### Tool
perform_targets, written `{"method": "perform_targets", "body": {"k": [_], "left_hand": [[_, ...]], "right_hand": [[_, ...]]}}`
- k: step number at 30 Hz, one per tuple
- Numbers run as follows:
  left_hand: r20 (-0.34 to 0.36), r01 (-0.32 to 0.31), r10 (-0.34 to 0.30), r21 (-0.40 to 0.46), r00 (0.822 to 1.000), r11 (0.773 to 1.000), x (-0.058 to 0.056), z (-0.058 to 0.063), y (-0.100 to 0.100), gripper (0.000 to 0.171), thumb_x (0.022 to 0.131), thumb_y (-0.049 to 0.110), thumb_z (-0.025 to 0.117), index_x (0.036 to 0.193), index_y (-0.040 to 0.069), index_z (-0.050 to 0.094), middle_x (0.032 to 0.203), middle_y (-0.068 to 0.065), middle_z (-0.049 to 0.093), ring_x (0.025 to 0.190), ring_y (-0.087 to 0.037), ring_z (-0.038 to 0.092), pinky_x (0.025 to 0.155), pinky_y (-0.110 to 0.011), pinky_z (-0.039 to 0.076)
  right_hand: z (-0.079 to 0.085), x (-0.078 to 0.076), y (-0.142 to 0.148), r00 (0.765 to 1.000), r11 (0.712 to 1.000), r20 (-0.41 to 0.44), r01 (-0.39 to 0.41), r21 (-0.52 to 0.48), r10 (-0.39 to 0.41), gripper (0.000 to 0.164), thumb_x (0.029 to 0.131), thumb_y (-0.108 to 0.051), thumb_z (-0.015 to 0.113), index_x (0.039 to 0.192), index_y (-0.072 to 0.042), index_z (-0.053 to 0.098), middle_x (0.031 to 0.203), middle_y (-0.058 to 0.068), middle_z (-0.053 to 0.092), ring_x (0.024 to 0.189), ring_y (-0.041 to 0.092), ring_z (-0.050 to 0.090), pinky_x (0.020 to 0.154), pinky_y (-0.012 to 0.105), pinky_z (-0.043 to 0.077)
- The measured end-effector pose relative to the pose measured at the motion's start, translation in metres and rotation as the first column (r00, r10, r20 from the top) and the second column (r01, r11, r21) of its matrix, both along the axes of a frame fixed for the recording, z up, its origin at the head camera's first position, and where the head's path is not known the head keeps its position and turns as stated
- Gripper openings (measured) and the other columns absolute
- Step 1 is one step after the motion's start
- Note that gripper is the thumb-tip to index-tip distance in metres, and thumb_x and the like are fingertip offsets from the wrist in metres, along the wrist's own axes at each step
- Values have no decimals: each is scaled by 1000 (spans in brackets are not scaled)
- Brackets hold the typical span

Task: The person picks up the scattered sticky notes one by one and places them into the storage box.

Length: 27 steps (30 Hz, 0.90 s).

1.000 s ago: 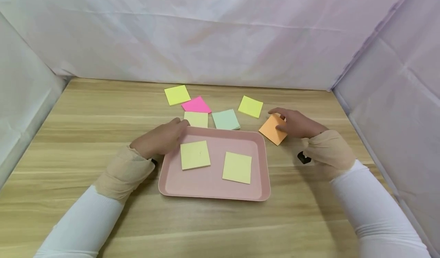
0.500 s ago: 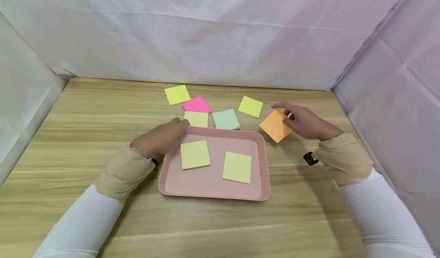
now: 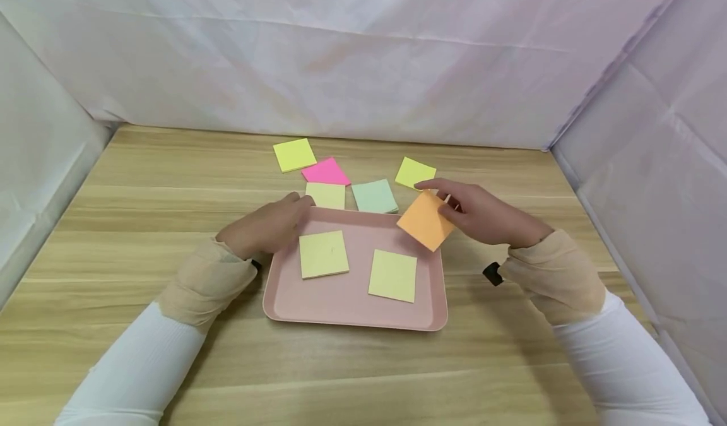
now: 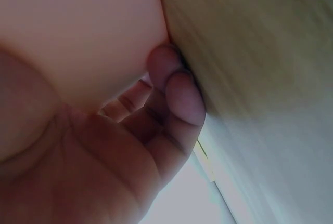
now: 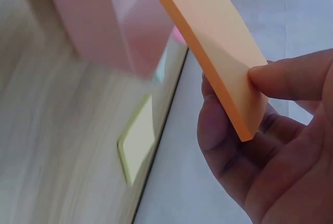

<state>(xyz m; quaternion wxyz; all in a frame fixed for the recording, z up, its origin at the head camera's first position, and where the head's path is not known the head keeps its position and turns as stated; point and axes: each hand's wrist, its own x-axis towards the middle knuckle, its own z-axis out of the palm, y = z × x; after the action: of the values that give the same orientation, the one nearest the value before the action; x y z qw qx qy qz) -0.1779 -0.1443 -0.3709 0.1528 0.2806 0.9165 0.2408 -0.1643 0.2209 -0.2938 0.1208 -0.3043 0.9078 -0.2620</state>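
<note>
An orange sticky note pad [image 3: 423, 223] is pinched between the thumb and fingers of my right hand [image 3: 485, 214], tilted above the tray's far right corner. In the right wrist view my thumb [image 5: 291, 76] presses the pad's face while fingers lie behind it. My left hand [image 3: 265, 227] grips the pink tray [image 3: 352, 309] at its far left corner. The left wrist view shows curled fingertips [image 4: 184, 96] against the tray's outer wall, low by the tabletop. Inside the tray lie two pale yellow sticky note pads, one left [image 3: 324, 254] and one right [image 3: 393, 276].
Behind the tray lie a pale yellow pad [image 3: 325, 195], a mint green pad [image 3: 375, 196], a pink pad [image 3: 326, 171] and a bright yellow pad [image 3: 294, 154]. Another bright yellow pad [image 3: 414, 171] is near my right fingertips. White cloth [image 3: 341, 66] encloses the wooden table [image 3: 170, 192].
My right hand has lifted the orange sticky note pad off the table and carried it left over the tray's corner. My left hand and the tray stay in place.
</note>
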Motion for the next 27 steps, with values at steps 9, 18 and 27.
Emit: {"method": "perform_targets", "body": {"k": [9,18,27], "left_hand": [[2,1,-1,-4,1000,1000,1,1,1,15,94,4,39,106,10,46,94,-11,46,70,-26,53,63,-37,49],[-17,-5,4,-39,1000,999,-1,1,2,18,93,3,41,108,11,47,96,-11,48,72,-26,55,64,-38,50],[-28,-3,2,-38,1000,999,-1,0,3,17,94,3,41,107,10,48,96,-12,48,72,-27,55,64,-39,50]], "right_hand": [[-7,19,-40,986,989,76,-149,6,148,53,92,5,42,138,-19,45,111,-1,56,81,15,48,72,34,47],[-13,39,-73,949,943,-12,-312,113,315,53,88,8,44,136,-15,49,132,-3,51,113,7,44,93,33,46],[-15,50,-91,899,878,-62,-406,252,434,50,90,3,46,137,-13,47,109,-6,62,95,1,52,90,23,46]]}}
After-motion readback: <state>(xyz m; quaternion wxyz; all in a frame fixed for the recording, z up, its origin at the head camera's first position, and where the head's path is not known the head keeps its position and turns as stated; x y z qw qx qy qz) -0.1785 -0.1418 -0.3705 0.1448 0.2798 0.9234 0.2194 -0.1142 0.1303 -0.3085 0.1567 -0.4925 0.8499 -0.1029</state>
